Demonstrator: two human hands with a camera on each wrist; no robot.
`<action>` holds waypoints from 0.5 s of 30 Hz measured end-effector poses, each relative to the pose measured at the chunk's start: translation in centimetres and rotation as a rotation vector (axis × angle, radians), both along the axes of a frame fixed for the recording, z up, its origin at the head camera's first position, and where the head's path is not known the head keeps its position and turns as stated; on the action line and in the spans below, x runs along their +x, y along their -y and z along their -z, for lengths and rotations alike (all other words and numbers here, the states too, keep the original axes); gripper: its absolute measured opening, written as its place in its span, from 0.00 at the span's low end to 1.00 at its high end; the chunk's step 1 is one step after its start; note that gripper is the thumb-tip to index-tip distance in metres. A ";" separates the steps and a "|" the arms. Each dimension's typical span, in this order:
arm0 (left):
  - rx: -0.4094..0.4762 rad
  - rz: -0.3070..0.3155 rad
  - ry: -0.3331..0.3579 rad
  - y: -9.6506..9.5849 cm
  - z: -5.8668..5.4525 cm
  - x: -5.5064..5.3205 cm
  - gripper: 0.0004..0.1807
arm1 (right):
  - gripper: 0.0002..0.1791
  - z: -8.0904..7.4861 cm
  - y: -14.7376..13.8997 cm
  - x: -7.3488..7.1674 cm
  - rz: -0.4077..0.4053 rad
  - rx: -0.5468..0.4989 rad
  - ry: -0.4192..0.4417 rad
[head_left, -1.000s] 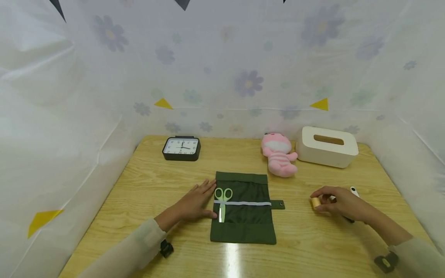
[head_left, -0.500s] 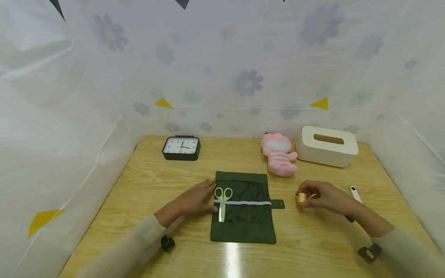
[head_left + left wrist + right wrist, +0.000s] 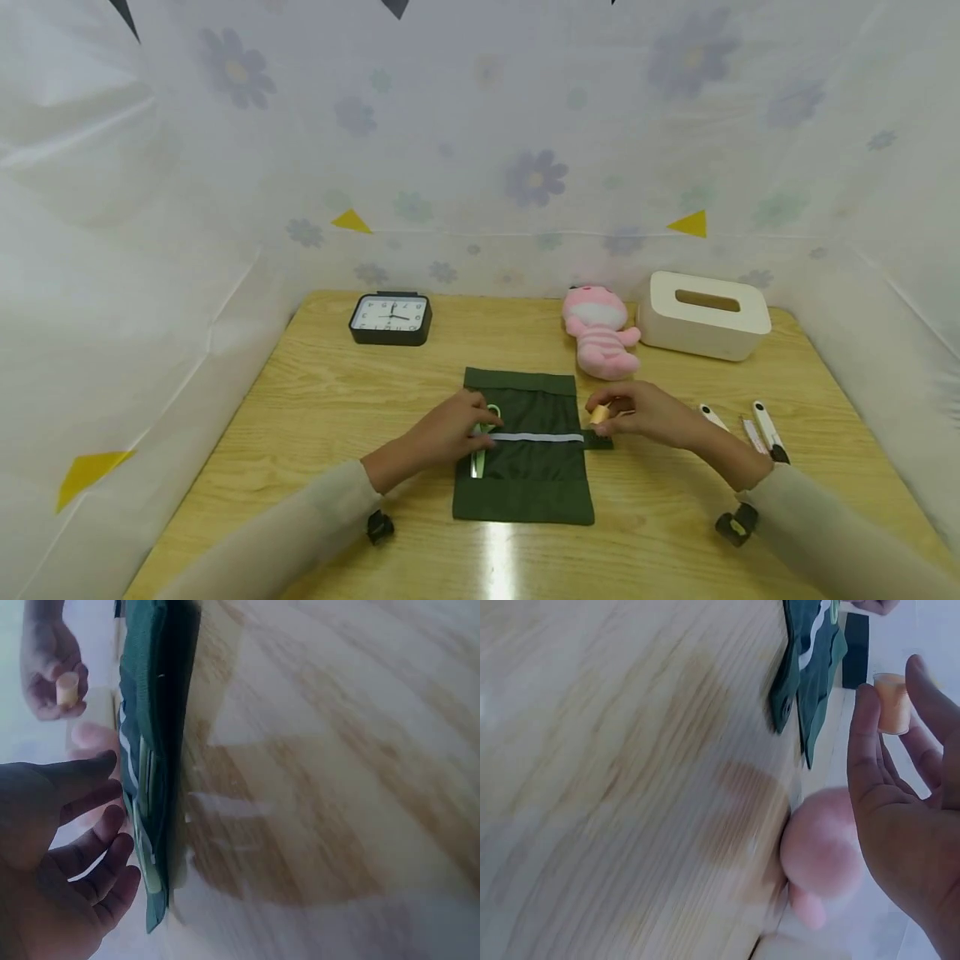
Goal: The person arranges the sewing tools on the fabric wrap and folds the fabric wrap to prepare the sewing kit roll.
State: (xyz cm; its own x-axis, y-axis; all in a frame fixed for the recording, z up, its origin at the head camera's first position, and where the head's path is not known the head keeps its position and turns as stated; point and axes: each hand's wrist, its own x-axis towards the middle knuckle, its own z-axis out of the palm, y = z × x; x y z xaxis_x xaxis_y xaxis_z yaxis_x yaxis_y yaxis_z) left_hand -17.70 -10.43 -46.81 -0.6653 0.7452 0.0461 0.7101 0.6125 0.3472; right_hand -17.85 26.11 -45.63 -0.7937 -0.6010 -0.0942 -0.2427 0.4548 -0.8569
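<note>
A dark green fabric tool roll (image 3: 534, 502) lies unfolded on the wooden table, a white elastic band (image 3: 536, 437) running across its middle. Light green scissors (image 3: 477, 463) are tucked under the band at the left, partly hidden by my left hand (image 3: 448, 429). That hand's fingers reach over the scissors to the band; in the left wrist view the fingers (image 3: 112, 855) are spread and loosely bent beside the cloth. My right hand (image 3: 654, 413) pinches a small orange-yellow spool of thread (image 3: 893, 703) between thumb and fingers, held above the roll's snap strap (image 3: 598, 442).
On the table's right lie a white-and-black utility knife (image 3: 771, 432), a small pale tool (image 3: 753, 435) and a white-ended item (image 3: 712, 417), partly behind my right arm. Behind stand a pink plush toy (image 3: 602, 337), a white tissue box (image 3: 705, 321) and a black clock (image 3: 390, 319).
My right hand has carried the spool leftward from the table's right side to the roll's right edge. My left hand has shifted from the roll's left edge onto the scissors and band.
</note>
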 end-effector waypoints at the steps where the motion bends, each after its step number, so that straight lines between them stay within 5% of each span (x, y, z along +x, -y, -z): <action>1: -0.010 0.000 -0.004 -0.2 0.2 0.0 0.16 | 0.21 0.1 0.5 -0.2 -0.010 -0.006 -0.006; 15: -0.020 -0.016 -0.006 -1.2 0.7 -0.4 0.06 | 0.20 1.1 7.4 -1.9 -0.046 -0.138 0.091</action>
State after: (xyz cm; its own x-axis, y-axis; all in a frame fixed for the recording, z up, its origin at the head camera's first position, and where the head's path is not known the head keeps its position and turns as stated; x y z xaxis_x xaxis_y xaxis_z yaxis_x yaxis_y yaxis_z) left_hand -18.10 -9.26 -47.47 -0.6767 0.7354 0.0352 0.7024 0.6306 0.3301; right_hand -19.75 18.75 -46.71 -0.7568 -0.6490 -0.0781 -0.1796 0.3214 -0.9298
